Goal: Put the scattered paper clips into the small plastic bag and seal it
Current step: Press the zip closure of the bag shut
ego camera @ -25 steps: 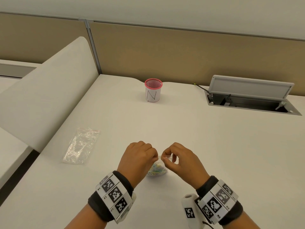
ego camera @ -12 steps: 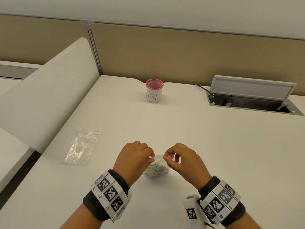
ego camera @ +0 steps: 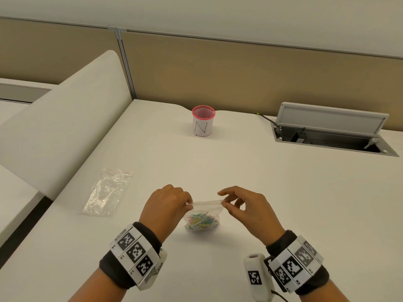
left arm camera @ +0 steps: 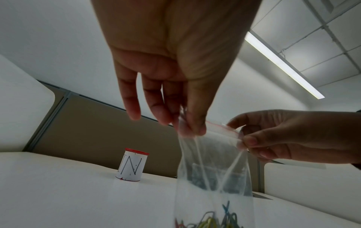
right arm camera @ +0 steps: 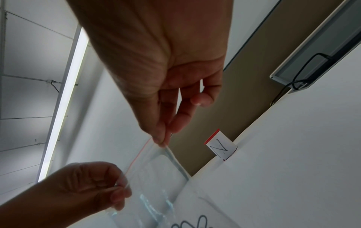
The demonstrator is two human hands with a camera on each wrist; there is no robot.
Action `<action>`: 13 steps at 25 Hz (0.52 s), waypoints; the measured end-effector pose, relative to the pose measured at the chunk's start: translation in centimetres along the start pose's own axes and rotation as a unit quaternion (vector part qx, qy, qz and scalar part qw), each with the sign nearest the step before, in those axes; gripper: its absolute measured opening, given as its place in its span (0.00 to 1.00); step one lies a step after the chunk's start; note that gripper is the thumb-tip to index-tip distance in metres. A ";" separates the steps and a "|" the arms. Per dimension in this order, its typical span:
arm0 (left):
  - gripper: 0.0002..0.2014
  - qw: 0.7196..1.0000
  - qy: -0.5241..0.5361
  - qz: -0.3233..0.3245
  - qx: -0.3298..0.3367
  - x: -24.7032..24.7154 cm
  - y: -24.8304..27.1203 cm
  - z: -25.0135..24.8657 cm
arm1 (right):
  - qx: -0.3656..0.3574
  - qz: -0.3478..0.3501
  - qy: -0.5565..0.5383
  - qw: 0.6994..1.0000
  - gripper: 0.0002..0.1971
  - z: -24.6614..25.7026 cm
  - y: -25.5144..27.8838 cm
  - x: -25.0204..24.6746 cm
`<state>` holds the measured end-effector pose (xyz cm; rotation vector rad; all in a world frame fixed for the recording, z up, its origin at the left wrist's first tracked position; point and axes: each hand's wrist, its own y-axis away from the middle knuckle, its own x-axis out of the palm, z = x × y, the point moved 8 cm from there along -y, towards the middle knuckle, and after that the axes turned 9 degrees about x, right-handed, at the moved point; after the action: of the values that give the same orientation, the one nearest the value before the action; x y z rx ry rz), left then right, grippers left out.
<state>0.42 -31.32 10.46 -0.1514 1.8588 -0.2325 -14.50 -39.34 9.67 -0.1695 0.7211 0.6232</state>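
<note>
- The small plastic bag (ego camera: 204, 211) hangs upright between the two hands, over the near middle of the white desk (ego camera: 272, 203); whether its bottom touches the desktop cannot be told.
- Coloured paper clips (ego camera: 201, 222) lie heaped in the bottom of the bag.
- The bag's red-lined top strip (left arm camera: 221, 127) is stretched level from one hand to the other; whether it is pressed fully closed cannot be told.
- The left hand (ego camera: 164, 207) pinches the left end of the strip between thumb and forefinger, the other fingers curled beside them.
- The right hand (ego camera: 250, 211) pinches the right end between thumb and a fingertip, its remaining fingers loosely bent and apart.
- Both wrists wear black bands carrying white blocks with black-and-white square markers.
- A second, empty clear bag (ego camera: 108, 192) lies flat on the desk to the left, well apart from the hands.
- A red-rimmed mesh cup (ego camera: 203, 124), wrapped in white paper marked "N", stands farther back.
- An open cable hatch (ego camera: 333, 136) sits in the desk at the far right, before the tan partition.
</note>
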 end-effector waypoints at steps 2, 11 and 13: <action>0.07 1.000 0.012 -0.005 -0.018 0.0 0.0 0.5 | 0.000 0.001 -0.008 1.000 0.14 0.2 0.0 0.1; 0.05 0.991 0.109 0.079 -0.013 0.3 0.1 0.4 | 0.039 0.046 -0.141 0.988 0.12 -0.5 0.6 0.7; 0.05 0.990 0.097 0.096 -0.035 0.8 -0.4 1.7 | 0.054 0.032 -0.155 0.986 0.11 -1.0 -0.2 1.0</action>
<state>1.82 -32.06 9.36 0.0037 2.0603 -0.0500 -14.39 -39.33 8.28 0.0504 0.4589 0.6519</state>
